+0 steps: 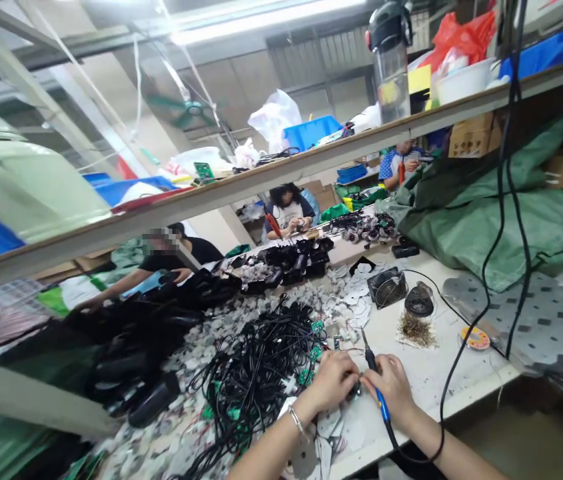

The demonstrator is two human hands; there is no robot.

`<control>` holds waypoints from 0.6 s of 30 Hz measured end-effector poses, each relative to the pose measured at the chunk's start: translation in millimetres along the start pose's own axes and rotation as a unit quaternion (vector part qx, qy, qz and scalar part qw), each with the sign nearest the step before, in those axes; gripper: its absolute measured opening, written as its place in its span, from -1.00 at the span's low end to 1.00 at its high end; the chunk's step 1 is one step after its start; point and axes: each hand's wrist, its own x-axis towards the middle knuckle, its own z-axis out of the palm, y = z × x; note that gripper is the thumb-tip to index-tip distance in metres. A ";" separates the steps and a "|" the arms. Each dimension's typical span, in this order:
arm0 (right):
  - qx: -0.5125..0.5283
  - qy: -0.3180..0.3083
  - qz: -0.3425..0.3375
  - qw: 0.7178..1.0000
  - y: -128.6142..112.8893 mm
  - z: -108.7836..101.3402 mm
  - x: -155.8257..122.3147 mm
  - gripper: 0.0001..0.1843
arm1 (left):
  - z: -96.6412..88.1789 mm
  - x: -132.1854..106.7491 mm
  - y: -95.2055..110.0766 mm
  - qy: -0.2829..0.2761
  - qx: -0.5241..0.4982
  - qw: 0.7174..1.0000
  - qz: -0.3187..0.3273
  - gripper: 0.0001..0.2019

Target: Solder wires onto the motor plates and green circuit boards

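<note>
Head view: your left hand (335, 375) is pinched, fingertips together on a small dark part (360, 381), mostly hidden, so can't tell what it is. Your right hand (388, 381) is curled round a soldering iron (381, 403), its fingertips up against the same part. Part sits between both hands, over the near bench (444, 383). Iron's tip points far, past your fingers.

Left side is tight: black cable heap (261, 360) with green boards (317, 327) comes right up beside your left hand, grey-white pieces (346, 300) spread beyond it. Room is on the right: white surface from your right hand over to the solder spool (474, 337). Small fan (388, 287) and brownish scrap pile (415, 330) bound it on the far side. Near edge of the bench runs under your right forearm. Watch the iron's cord (444, 413): loops across that forearm, past the edge.
</note>
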 end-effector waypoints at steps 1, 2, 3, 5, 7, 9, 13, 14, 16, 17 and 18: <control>0.000 0.002 -0.004 1.000 0.3 -1.0 0.2 -0.78 | -15.4 5.1 4.3 0.019 0.005 1.000 0.009 -0.93; 0.001 0.006 -0.007 1.000 0.8 -2.1 0.7 -0.77 | -38.1 11.7 9.3 0.050 0.011 0.999 0.018 -0.96; 0.001 0.012 -0.012 1.000 1.4 -3.2 1.4 -0.77 | -68.2 19.5 14.9 0.096 0.019 0.995 0.019 -0.94; 0.005 0.023 -0.022 0.999 2.2 -5.2 3.4 -0.77 | -147.7 38.3 25.9 0.244 0.047 0.969 0.006 -0.82; 0.012 0.027 -0.031 0.999 2.3 -6.6 5.3 -0.76 | -240.3 61.0 34.2 0.437 0.099 0.894 -0.021 -0.79; 0.019 0.022 -0.035 0.999 1.7 -7.2 6.1 -0.77 | -326.1 86.6 38.4 0.548 0.136 0.824 -0.052 -0.79; 0.035 0.022 -0.034 0.999 -0.1 -5.1 3.9 -0.81 | -426.2 133.1 40.2 0.463 0.242 0.835 -0.174 -0.68; 0.040 0.024 -0.035 0.998 -0.5 -4.0 3.0 -0.81 | -435.2 141.9 41.6 0.421 0.272 0.843 -0.195 -0.68; 0.053 0.026 -0.040 0.997 -1.5 -1.6 1.5 -0.82 | -440.2 157.3 46.6 0.337 0.316 0.863 -0.205 -0.68; 0.060 0.025 -0.042 0.997 -2.0 -0.5 1.1 -0.82 | -438.6 165.0 49.8 0.298 0.329 0.874 -0.200 -0.69; 0.066 0.025 -0.044 0.997 -2.4 0.4 0.9 -0.82 | -435.9 173.2 52.8 0.265 0.335 0.883 -0.195 -0.70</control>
